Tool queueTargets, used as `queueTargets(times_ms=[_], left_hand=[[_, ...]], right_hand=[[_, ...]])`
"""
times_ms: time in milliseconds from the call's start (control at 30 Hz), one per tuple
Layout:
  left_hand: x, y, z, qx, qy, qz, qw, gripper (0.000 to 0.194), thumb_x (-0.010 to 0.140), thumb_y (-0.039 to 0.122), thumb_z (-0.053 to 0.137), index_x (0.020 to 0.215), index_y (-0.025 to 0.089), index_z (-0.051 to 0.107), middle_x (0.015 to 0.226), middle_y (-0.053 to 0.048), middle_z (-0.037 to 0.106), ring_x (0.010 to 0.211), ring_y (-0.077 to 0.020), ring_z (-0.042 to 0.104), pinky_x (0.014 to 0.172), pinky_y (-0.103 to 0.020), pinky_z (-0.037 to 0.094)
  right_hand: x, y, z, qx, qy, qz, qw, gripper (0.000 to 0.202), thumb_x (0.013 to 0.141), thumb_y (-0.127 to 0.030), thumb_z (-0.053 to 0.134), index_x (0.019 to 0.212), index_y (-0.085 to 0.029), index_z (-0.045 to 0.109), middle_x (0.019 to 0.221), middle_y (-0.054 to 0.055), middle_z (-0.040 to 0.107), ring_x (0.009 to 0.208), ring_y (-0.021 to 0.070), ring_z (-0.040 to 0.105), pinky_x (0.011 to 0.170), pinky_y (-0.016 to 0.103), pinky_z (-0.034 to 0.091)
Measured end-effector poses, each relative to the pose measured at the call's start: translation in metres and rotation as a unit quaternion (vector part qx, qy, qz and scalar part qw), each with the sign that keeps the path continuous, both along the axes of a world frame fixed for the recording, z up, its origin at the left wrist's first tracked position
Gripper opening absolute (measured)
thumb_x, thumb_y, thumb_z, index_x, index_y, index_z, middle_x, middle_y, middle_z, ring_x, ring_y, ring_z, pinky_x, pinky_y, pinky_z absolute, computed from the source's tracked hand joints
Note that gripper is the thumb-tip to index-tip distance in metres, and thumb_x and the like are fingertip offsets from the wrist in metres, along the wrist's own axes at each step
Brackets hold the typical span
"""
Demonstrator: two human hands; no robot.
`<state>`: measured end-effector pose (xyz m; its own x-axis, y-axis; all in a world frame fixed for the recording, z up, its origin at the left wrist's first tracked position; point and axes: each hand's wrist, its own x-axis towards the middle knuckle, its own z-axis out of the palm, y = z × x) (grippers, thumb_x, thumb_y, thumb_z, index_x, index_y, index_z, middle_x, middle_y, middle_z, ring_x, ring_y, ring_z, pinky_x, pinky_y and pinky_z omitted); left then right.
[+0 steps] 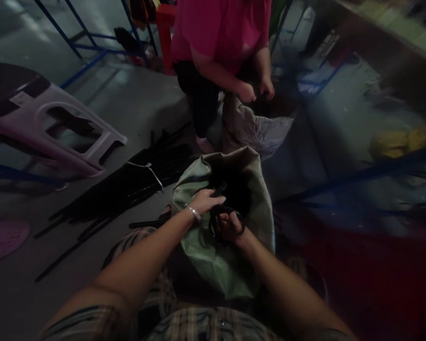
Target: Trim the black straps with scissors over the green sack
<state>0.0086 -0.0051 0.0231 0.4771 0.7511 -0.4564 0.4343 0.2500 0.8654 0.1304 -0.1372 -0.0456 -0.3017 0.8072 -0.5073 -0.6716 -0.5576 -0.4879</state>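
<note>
Between my knees stands a pale green woven sack, its mouth open and dark inside. Over the near side of that mouth, my left hand is closed on a short black strip. My right hand has its fingers through the black loop handles of a pair of scissors. The scissors' blades are hard to make out against the dark, close to the left fingers. A long black strip lies to the left of the sack.
A tied bundle of long black strips lies on the floor at left, near a plastic stool on its side. Ahead, a co-worker in a pink top bends over another sack. Blue metal frames stand on both sides.
</note>
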Motion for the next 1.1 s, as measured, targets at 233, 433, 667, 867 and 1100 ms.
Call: queueTargets(times_ms=[233, 433, 667, 867, 1100], left_hand=[[-0.002, -0.005, 0.009, -0.007, -0.027, 0.057, 0.998, 0.036, 0.057, 0.047, 0.073, 0.061, 0.013, 0.061, 0.046, 0.004, 0.047, 0.045, -0.0075, 0.041, 0.045, -0.020, 0.029], [-0.009, 0.013, 0.015, 0.038, -0.042, 0.144, 0.988, 0.035, 0.059, 0.046, 0.072, 0.065, 0.013, 0.062, 0.045, 0.005, 0.044, 0.045, -0.0072, 0.039, 0.046, -0.021, 0.029], [-0.008, 0.013, 0.009, 0.090, 0.021, 0.151, 0.984, 0.032, 0.062, 0.044, 0.069, 0.064, 0.012, 0.065, 0.051, 0.002, 0.051, 0.049, -0.0090, 0.042, 0.048, -0.022, 0.030], [-0.005, 0.009, -0.003, 0.130, 0.062, 0.146, 0.979, 0.029, 0.063, 0.042, 0.068, 0.066, 0.013, 0.068, 0.055, 0.001, 0.056, 0.054, -0.0112, 0.048, 0.050, -0.022, 0.032], [0.006, -0.003, -0.019, 0.139, 0.072, 0.122, 0.980, 0.033, 0.065, 0.047, 0.065, 0.064, 0.014, 0.067, 0.054, 0.000, 0.057, 0.052, -0.0113, 0.049, 0.050, -0.022, 0.032]], right_hand=[[0.006, 0.001, 0.000, -0.028, 0.056, -0.029, 0.998, 0.055, 0.063, -0.063, 0.071, 0.093, -0.018, 0.061, 0.082, 0.002, 0.062, 0.071, 0.0139, 0.059, 0.060, 0.025, 0.047], [0.009, 0.006, 0.005, -0.065, -0.091, -0.076, 0.991, 0.026, 0.079, -0.042, 0.057, 0.087, -0.018, 0.059, 0.071, 0.001, 0.061, 0.057, 0.0114, 0.055, 0.049, 0.022, 0.041], [0.000, 0.000, 0.025, 0.115, -0.654, -0.179, 0.726, 0.037, 0.077, -0.036, 0.058, 0.108, -0.017, 0.056, 0.100, 0.009, 0.063, 0.091, 0.0217, 0.058, 0.082, 0.037, 0.047], [0.008, 0.001, 0.036, 0.238, -0.738, -0.142, 0.616, 0.036, 0.080, -0.027, 0.054, 0.114, -0.017, 0.055, 0.108, 0.012, 0.061, 0.101, 0.0238, 0.057, 0.089, 0.041, 0.047], [-0.005, -0.003, 0.042, 0.236, -0.789, -0.022, 0.566, 0.045, 0.081, -0.033, 0.054, 0.120, -0.011, 0.052, 0.114, 0.017, 0.060, 0.109, 0.0286, 0.053, 0.094, 0.044, 0.043]])
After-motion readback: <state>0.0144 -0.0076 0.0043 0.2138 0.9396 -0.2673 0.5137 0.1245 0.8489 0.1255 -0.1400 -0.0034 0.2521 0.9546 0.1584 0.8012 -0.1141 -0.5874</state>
